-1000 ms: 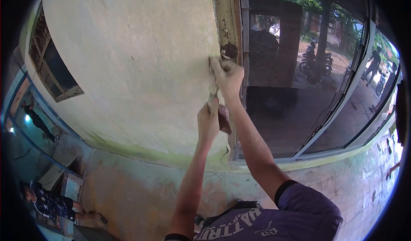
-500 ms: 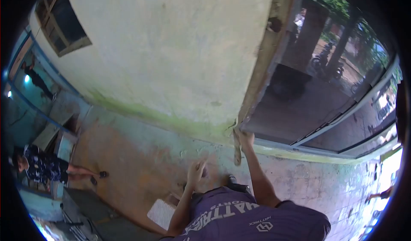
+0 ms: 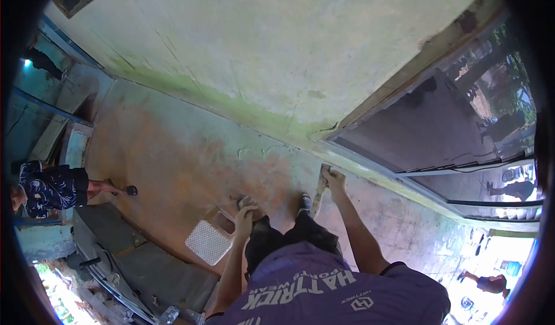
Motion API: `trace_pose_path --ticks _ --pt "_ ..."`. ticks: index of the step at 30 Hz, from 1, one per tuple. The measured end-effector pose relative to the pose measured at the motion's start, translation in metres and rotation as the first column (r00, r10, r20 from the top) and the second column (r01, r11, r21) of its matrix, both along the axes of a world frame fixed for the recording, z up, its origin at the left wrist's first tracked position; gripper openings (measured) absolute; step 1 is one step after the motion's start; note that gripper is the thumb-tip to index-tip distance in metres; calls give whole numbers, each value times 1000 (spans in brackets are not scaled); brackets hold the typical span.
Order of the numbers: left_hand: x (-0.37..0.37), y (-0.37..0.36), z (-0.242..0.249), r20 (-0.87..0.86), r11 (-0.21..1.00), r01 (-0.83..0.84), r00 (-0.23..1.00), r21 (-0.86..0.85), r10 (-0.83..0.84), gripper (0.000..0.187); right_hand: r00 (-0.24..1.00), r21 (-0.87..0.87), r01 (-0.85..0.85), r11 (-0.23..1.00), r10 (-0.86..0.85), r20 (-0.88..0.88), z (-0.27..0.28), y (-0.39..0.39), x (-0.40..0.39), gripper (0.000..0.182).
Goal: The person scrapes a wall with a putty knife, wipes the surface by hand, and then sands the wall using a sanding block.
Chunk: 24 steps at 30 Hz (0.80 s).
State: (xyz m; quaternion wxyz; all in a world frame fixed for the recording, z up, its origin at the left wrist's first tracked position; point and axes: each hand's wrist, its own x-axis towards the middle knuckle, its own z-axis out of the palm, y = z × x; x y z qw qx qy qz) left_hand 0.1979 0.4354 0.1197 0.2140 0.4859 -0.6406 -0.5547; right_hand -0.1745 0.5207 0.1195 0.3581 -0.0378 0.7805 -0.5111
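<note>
My right hand [image 3: 335, 182] is closed around the upper part of a worn, pale brown wooden strip [image 3: 319, 197]. The strip hangs down at a slant above the floor, apart from the wall, with its low end close to my shoe [image 3: 304, 202]. My left hand [image 3: 245, 220] is held in front of my left leg with its fingers curled together; whatever it may hold is hidden. The lower corner of a window frame [image 3: 332, 134] lies beyond my right hand, with a crack in the yellowish wall [image 3: 248, 53] beside it.
A white patterned stool top [image 3: 208, 243] is at my left, near a long grey bench-like surface [image 3: 156, 267]. A person [image 3: 52, 189] in a dark patterned shirt stands at far left. Dark window glass [image 3: 416, 128] runs along the right; another person [image 3: 490, 284] is at far right.
My right hand and the strip have come away from the window corner towards me. My left hand has moved slightly left and up in view. My head has tilted down, showing my legs and shoes.
</note>
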Motion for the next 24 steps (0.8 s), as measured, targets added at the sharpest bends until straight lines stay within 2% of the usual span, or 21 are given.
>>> trace_pose_path --ticks 3,4,6,8,9,10,11,13,15,16,18,20,24 --pt "-65 6 -49 -140 990 142 980 -25 -144 25 993 -24 -108 994 106 -53 -23 -31 6 22" --pt "-88 8 -65 -194 986 149 972 77 -132 26 989 -22 -135 991 134 -69 -33 -41 11 20" --pt "-128 6 -95 -291 943 175 952 282 -89 30 996 -21 -82 996 81 -21 -68 -66 16 20" --pt "-163 -4 -113 -298 792 189 955 581 -10 35 999 -48 -31 998 32 17 -114 -82 12 23" --pt "-184 -17 -126 -297 683 199 954 703 27 38 994 26 -62 998 64 -85 -134 -93 4 26" --pt "-202 -28 -142 -295 676 207 955 707 15 40 978 110 -91 990 110 -180 -154 -102 -5 30" --pt "-216 -31 -163 -288 660 212 958 721 7 42 960 117 -77 990 106 -261 -178 -107 -18 32" --pt "-244 -42 -231 -361 782 279 930 558 -75 41 912 59 -45 997 65 -404 -218 -130 -47 37" --pt "-277 -66 -250 -329 780 200 944 593 8 38 877 -11 41 999 -42 -478 -211 -156 -58 38" --pt "-292 -80 -263 -348 804 209 938 556 -4 37 860 -40 105 994 -111 -498 -207 -170 -62 36" --pt "-315 -95 -292 -370 841 207 929 499 -9 35 873 -122 146 982 -186 -451 -258 -171 -91 33" --pt "-330 -99 -311 -387 876 190 922 443 -4 34 883 -161 197 967 -246 -400 -275 -163 -99 29" --pt "-325 -102 -294 -358 885 209 932 415 -52 33 897 -192 237 952 -290 -334 -235 -174 -93 24"
